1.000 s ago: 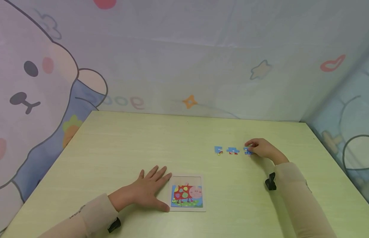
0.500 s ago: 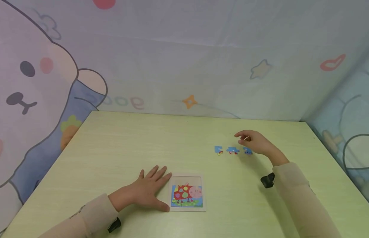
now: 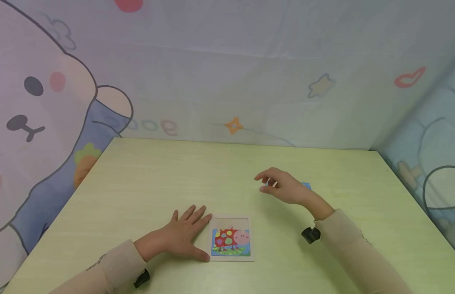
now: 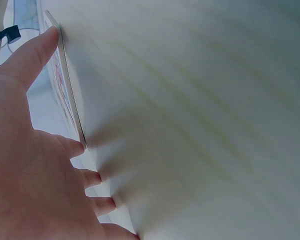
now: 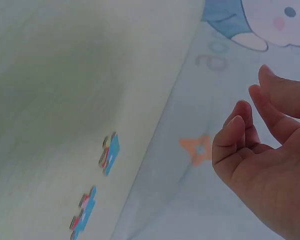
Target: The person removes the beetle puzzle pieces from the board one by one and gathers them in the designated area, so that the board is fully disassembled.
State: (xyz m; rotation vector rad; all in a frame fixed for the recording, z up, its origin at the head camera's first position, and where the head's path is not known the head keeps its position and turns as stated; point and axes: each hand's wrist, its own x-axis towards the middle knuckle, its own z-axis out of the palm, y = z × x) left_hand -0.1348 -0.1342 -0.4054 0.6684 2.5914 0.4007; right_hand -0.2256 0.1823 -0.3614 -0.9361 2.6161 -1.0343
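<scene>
My left hand (image 3: 181, 240) lies with spread fingers on the table, its thumb and index finger at the left edge of a small jigsaw puzzle tray (image 3: 231, 258). In the tray is a picture of a pink-faced, red spotted animal; a bare strip shows along its top. My right hand (image 3: 286, 188) hovers over the loose puzzle pieces with its fingers loosely bent and nothing in them. A blue puzzle piece (image 3: 306, 185) shows past that hand, which mostly hides the others. In the right wrist view, two puzzle pieces (image 5: 111, 154) lie apart on the table.
The pale table (image 3: 168, 171) ends at the back against a printed cloth backdrop (image 3: 212, 81). Black wrist cameras (image 3: 311, 235) are strapped at both sleeves.
My right hand has let go of the rightmost puzzle piece, lifted off it and moved left above the row. The left hand and the tray have stayed in place.
</scene>
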